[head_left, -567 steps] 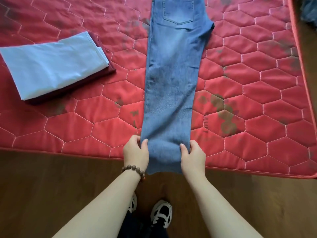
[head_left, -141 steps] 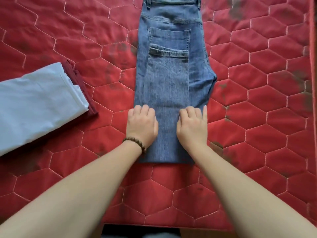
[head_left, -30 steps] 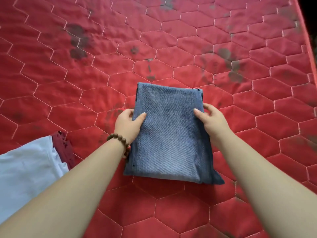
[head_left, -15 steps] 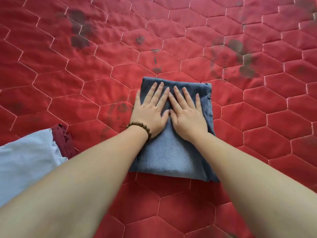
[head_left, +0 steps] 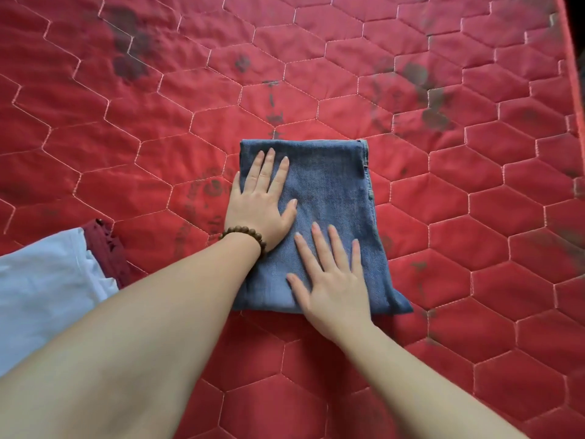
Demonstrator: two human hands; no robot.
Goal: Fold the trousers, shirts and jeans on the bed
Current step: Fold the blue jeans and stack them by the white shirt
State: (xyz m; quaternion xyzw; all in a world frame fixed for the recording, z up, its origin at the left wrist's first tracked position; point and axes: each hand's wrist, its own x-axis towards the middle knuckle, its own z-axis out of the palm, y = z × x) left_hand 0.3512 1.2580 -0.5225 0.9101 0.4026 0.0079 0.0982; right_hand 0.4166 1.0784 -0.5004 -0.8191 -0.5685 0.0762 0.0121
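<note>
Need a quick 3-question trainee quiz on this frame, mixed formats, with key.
1. True or false: the left hand grips an edge of the folded jeans.
2. Multiple choice: which hand lies closer to the near edge of the jeans? A) the left hand B) the right hand C) neither touches them
3. Fill in: the pale blue folded garment lies on top of a dark ____ garment, left of the jeans on the bed.

Key:
1. False; both hands lie flat, fingers straight, on top of the denim.
2. B
3. red
</note>
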